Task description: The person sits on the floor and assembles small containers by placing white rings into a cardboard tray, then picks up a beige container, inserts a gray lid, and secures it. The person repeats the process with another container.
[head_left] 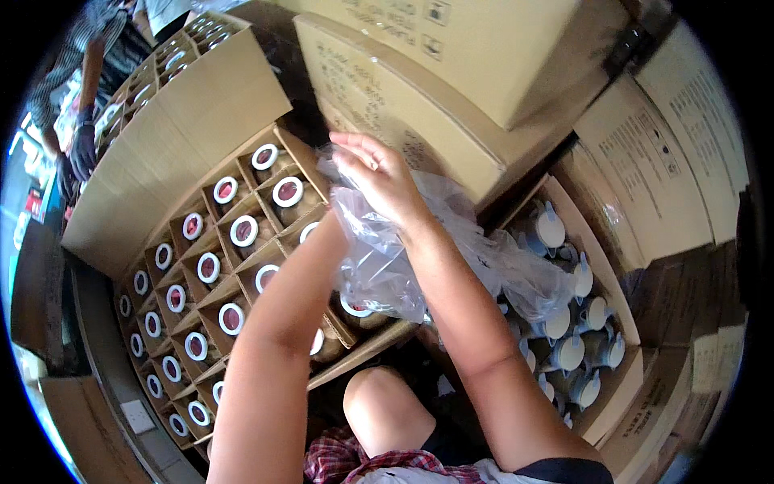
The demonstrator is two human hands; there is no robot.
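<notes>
Clear plastic bags [379, 274] lie bunched over the near right corner of a divided carton [242, 270]. My right hand [377, 177] is above the carton's far right edge, fingers stretched out, with the plastic against its palm and wrist. My left forearm crosses the carton and ends at the plastic; the left hand is hidden there. In the carton's cardboard cells stand several jars with white-rimmed round lids and dark red centres, such as this jar [288, 192]. The plastic trails right over a second carton [621, 387] of pale-lidded containers [568, 353] with clasps.
Large closed cartons [403, 97] are stacked at the back, and others [685, 137] stand along the right. A raised flap [177, 149] borders another divided carton [189, 56] at the far left. A co-worker's gloved hand [83, 149] shows beside it. My knee [387, 407] is between the two open cartons.
</notes>
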